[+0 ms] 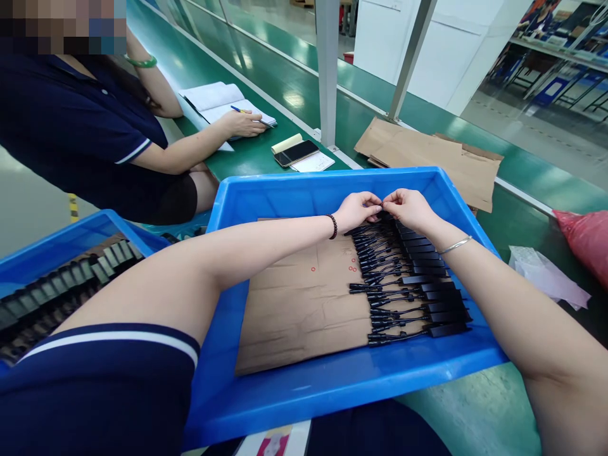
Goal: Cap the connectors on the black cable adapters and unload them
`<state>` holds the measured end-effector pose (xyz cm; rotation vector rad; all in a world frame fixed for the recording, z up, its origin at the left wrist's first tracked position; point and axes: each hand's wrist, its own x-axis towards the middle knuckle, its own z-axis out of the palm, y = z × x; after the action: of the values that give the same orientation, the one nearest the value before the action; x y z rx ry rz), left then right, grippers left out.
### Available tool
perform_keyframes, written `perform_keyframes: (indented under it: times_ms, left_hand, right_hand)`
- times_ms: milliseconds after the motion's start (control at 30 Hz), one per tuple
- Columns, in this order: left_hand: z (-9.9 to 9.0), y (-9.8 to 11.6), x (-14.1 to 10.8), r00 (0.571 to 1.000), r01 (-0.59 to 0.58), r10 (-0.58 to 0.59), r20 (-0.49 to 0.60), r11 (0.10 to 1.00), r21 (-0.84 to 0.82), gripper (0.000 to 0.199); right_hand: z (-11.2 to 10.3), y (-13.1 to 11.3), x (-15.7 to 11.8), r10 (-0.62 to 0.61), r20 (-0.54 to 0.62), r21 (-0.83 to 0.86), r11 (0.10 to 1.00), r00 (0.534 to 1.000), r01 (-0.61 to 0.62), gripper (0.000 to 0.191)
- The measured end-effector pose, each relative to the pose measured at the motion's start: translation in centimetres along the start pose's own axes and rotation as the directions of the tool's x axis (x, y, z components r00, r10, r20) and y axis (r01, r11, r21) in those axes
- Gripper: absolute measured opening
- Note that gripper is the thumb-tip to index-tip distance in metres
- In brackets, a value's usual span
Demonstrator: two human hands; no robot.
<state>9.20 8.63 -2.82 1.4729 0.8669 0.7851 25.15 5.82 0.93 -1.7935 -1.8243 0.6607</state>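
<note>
My left hand (360,211) and my right hand (409,209) meet over the far end of a blue plastic bin (304,405). Fingertips of both are pinched together around a thin black cable (381,206), mostly hidden by the fingers. Below them lies a row of black cable adapters (444,310), flat boxes to the right and short leads with plugs pointing left. They rest on a brown cardboard sheet (294,316) lining the bin. Small red rings (352,268) show on the cardboard. My hands cover the far end of the row.
A co-worker (95,126) sits at the left, one hand holding a pen over papers (218,101). A phone (296,153) lies on the green bench. Another blue bin (109,221) with parts stands left. Cardboard (427,152), a metal post (327,76) and a red bag (586,237) are beyond.
</note>
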Motion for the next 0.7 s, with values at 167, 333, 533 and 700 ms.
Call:
perform_keyframes:
  times_ms: [167, 333, 533, 700]
  left_hand:
    - [-0.1, 0.1, -0.1, 1.0, 0.007, -0.007, 0.006, 1.0, 0.012, 0.01]
    - [-0.4, -0.1, 0.4, 0.996, -0.033, 0.025, 0.084, 0.995, 0.089, 0.01]
    - [-0.4, -0.2, 0.3, 0.995, -0.07, 0.067, 0.074, 0.997, 0.041, 0.014]
    - [-0.6, -0.5, 0.3, 0.995, -0.082, 0.083, 0.06, 0.996, -0.024, 0.021]
  right_hand:
    - [-0.3, -0.5, -0.2, -0.024, 0.032, -0.105, 0.994, 0.999, 0.027, 0.013]
    - [-0.4, -1.0, -0.3, 0.077, 0.082, -0.162, 0.985, 0.994, -0.063, 0.007]
    - [0.0, -0.5, -0.2, 0.197, 0.196, 0.154, 0.961, 0.961, -0.229, 0.012]
    - [-0.2, -1.2, -0.5, 0.297, 0.227, 0.352, 0.863, 0.928, -0.362, 0.017]
